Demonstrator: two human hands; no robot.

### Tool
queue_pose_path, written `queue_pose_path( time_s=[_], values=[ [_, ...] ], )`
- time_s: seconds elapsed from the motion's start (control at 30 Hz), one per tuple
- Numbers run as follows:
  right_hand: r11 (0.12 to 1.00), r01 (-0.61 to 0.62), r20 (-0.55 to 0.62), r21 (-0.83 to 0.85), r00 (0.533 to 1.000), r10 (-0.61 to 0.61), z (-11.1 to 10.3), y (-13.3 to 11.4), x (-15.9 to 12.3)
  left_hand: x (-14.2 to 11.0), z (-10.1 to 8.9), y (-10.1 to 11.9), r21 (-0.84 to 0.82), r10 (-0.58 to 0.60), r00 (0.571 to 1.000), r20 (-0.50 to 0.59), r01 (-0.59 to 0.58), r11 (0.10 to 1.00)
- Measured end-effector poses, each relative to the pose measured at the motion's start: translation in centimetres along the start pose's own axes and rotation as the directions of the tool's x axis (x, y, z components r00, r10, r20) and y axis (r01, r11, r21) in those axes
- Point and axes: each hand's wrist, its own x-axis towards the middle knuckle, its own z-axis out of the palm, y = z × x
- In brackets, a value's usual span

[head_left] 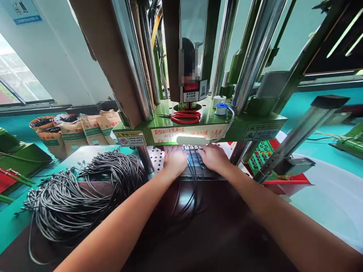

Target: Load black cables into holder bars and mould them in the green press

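Observation:
Both my arms reach under the green press plate (170,128). My left hand (175,160) lies at the left side of a metal mold (187,170), its fingers mostly hidden under the plate's edge. At the mold's right side is my right hand (213,156), fingers curled toward the mold; what they touch is too small to make out. Between the hands, several black cables (194,177) run out of the mold and hang over the dark front surface. A large bundle of black cables (85,192) with small end fittings rests on the table to the left.
Red-handled scissors (185,117) and a blue-and-white spool (221,109) lie on the press plate. Steel columns (136,68) frame the work space. A control panel with green buttons (262,151) stands at right. Printed sacks (73,132) line the left wall.

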Motion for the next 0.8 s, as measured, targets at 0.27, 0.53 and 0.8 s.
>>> queue_pose_path(
  time_s=[0.27, 0.53, 0.8],
  values=[
    [0.991, 0.043, 0.062, -0.13, 0.997, -0.035, 1.0, -1.3, -0.3, -1.1, 0.2, -1.4, 0.066, 0.15, 0.986, 0.074, -0.155, 0.986],
    [0.984, 0.032, -0.056, -0.177, 0.997, -0.043, -0.2, -2.7, -1.4, -1.0, 0.0, -0.5, 0.094, 0.193, 0.977, 0.088, -0.201, 0.975],
    [0.975, 0.063, -0.024, -0.212, 0.997, -0.07, 1.4, -4.3, -1.1, -0.8, 0.1, -1.1, 0.078, 0.216, 0.965, 0.146, -0.229, 0.97]
  ],
)
